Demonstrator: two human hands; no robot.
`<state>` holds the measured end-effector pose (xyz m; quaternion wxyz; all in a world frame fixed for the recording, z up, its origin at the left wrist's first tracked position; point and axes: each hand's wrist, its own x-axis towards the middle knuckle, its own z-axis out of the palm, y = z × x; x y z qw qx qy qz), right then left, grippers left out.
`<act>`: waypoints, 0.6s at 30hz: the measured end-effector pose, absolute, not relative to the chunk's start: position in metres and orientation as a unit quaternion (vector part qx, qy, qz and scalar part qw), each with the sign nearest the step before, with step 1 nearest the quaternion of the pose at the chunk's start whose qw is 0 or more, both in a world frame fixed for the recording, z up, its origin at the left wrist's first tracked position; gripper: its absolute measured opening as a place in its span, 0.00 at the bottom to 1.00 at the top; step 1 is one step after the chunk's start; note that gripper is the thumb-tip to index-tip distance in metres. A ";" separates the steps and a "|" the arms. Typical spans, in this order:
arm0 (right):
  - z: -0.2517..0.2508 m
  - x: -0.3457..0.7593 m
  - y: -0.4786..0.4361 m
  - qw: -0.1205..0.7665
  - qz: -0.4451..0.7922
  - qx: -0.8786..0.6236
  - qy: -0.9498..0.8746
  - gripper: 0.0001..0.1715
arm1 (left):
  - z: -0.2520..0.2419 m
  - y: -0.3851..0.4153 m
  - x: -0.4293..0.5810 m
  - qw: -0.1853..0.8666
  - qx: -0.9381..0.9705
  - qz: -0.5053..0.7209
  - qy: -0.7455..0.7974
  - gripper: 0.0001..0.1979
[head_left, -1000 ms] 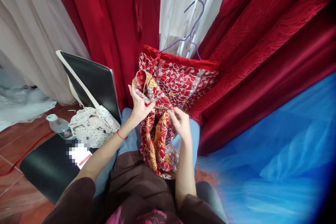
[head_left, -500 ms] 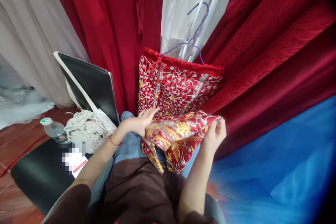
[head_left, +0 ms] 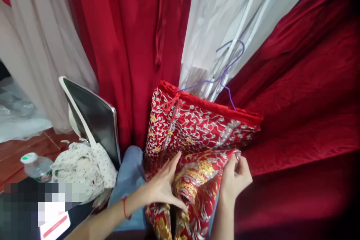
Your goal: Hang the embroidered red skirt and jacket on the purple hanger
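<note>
A red skirt-like garment point(head_left: 202, 114) with silver and gold embroidery lies over my lap. Its red waistband has a tied cord, and a purple wire hanger point(head_left: 226, 71) sticks up from behind it. Between thumb and fingers, my right hand point(head_left: 237, 176) pinches the edge of a raised fold on the right. My left hand point(head_left: 164, 185) is at the left side of that fold, thumb and fingers spread apart, the palm against or close to the cloth. Below the hands, more gold-embroidered cloth hangs down between my legs.
At left stand a black chair point(head_left: 90, 110), a dotted white cloth bag point(head_left: 77, 170), a plastic bottle point(head_left: 36, 167) and a lit phone-like screen point(head_left: 54, 227), partly blurred out. Red curtains point(head_left: 118, 45) and white sheer fabric point(head_left: 219, 11) hang in front; dark red drapes point(head_left: 303, 120) fill the right.
The view has shifted, so the garment and hanger appear lower and further right. My left hand's fingers have spread wider beside the fold. My right hand keeps its pinch on the edge.
</note>
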<state>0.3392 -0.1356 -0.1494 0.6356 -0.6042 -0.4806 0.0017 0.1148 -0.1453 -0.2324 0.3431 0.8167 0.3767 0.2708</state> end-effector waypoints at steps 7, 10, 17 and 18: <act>-0.107 0.324 -0.107 0.452 -0.020 -0.506 -0.734 0.17 | -0.182 -0.096 0.076 0.229 0.731 0.452 0.457 0.22; -0.068 0.306 -0.098 0.460 -0.090 -0.460 -0.755 0.19 | -0.106 -0.086 0.034 0.214 0.767 0.463 0.388 0.14; 0.021 0.243 -0.027 0.537 -0.201 -0.358 -0.737 0.24 | 0.100 -0.054 0.007 -0.073 0.721 0.463 0.510 0.15; 0.027 0.235 -0.016 0.525 -0.186 -0.355 -0.751 0.25 | 0.126 -0.046 0.004 -0.118 0.716 0.444 0.525 0.19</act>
